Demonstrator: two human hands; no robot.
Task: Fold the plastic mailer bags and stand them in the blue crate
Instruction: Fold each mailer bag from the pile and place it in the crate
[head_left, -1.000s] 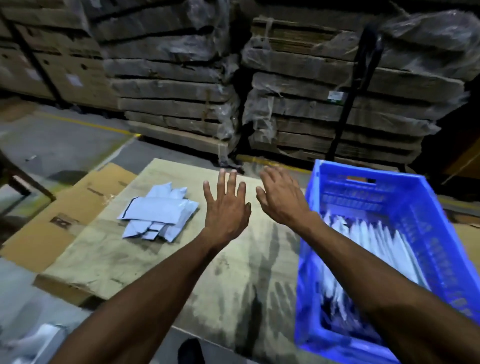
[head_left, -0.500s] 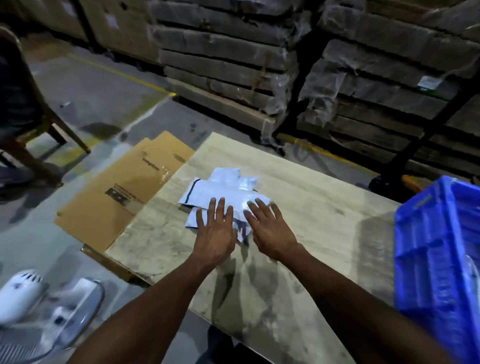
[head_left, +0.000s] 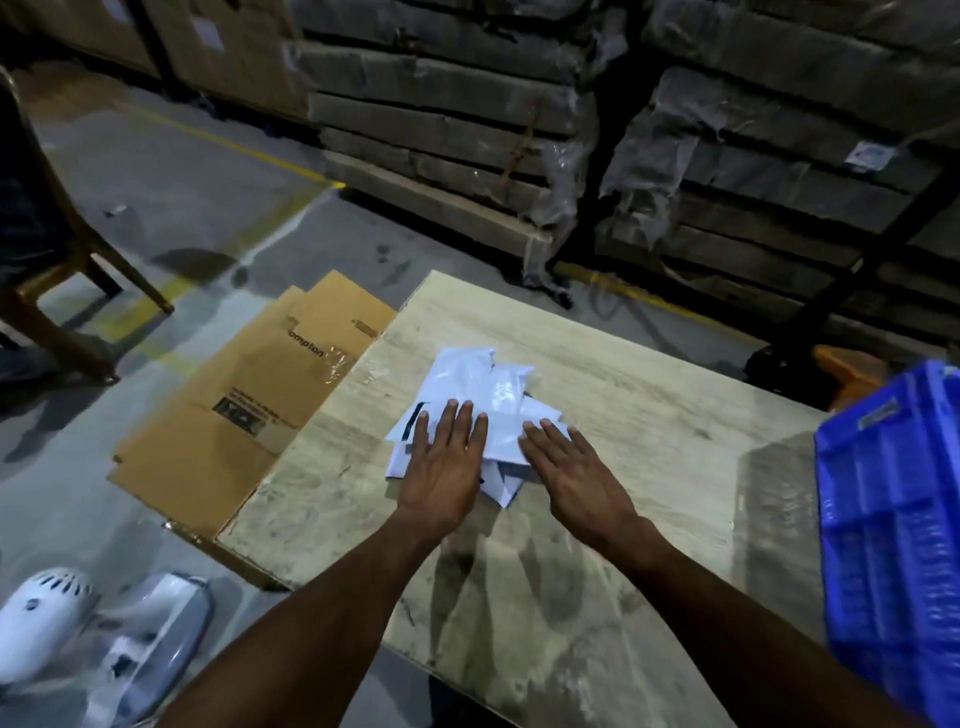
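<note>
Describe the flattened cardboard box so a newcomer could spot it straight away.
Start at the pale wooden table holding the white mailer bags. Look off its left edge to the grey floor: the cardboard box lies flat there, partly tucked under the table. It is the only brown sheet nearby, with black print and shiny tape.

Both hands flat on the mailer pile

The left hand (head_left: 441, 467) and right hand (head_left: 576, 475) lie palm-down, fingers spread, on a loose heap of white mailers (head_left: 478, 395) on the desk (head_left: 649, 426). A blue crate (head_left: 893, 519) sits at the desk's right edge; flattened cardboard (head_left: 249, 405) and a white fan (head_left: 78, 639) lie on the floor to the left.
</note>
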